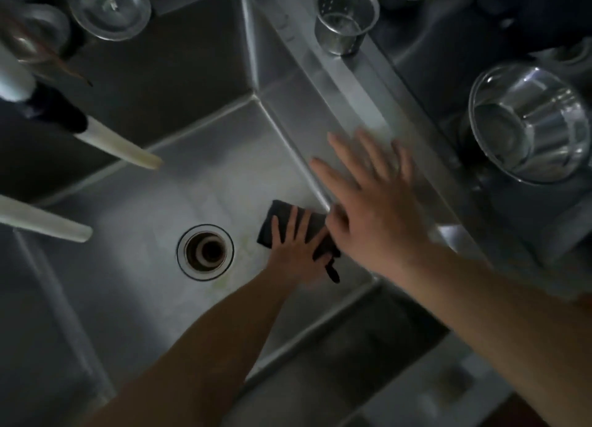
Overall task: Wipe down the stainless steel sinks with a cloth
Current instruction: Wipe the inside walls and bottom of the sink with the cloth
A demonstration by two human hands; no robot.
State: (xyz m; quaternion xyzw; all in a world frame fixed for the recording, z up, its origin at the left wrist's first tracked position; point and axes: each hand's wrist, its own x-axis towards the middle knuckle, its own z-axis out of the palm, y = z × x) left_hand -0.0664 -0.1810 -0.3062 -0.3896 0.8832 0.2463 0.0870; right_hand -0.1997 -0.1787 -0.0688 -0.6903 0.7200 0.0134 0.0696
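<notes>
I look down into a stainless steel sink (192,183) with a round drain (205,252) in its floor. A dark cloth (280,216) lies on the sink floor to the right of the drain. My left hand (296,250) presses flat on the cloth with its fingers spread and straight. My right hand (371,195) is open, fingers spread, over the sink's right rim (352,106); whether it touches the rim is unclear. A corner of the cloth sticks out beneath my right wrist.
Two white faucet spouts (128,151) reach in from the left. A perforated strainer basket (346,19) stands on the rim at the top. A steel bowl (528,125) sits in the basin to the right. Round lids (110,8) lie at the top left.
</notes>
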